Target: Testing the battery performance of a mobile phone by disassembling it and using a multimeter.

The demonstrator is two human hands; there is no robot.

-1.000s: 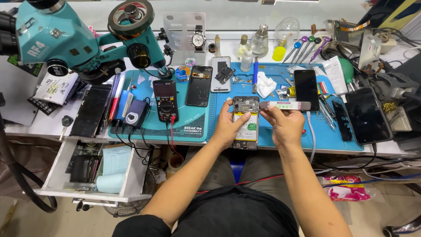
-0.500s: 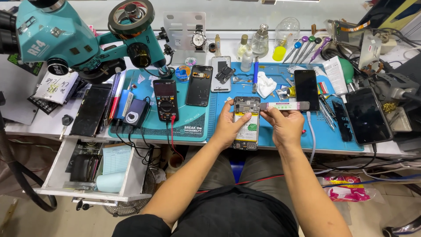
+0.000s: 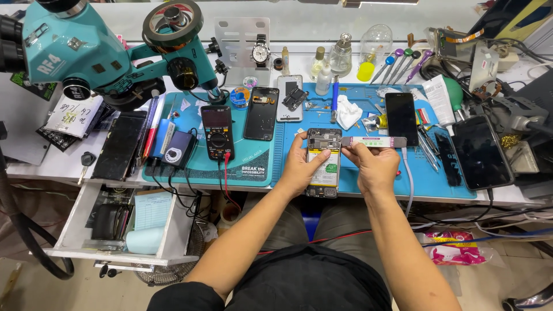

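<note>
1. The white bench (image 3: 40, 167) carries a blue rubber work mat (image 3: 357, 173) along its front, crowded with tools and phones.
2. A large teal stereo microscope (image 3: 86, 55) stands on the bench's far left, its arm reaching over the mat's left end.
3. An open white drawer (image 3: 75, 230) hangs below the bench's left side with papers inside.
4. A dark phone with a black screen (image 3: 481, 152) lies at the mat's right edge.
5. A black multimeter with a round dial (image 3: 218, 132) rests left of the hands.
6. The opened phone with its back cover off and yellow-labelled battery showing (image 3: 324, 164) lies on the mat near the front edge, between both hands.
7. The left hand (image 3: 302, 167) closes its grip on the phone's left side, thumb lying across the battery.
8. The right hand (image 3: 377, 167) pinches a narrow flat tool with a pale striped handle (image 3: 374, 141), its tip at the phone's upper right edge.
</note>
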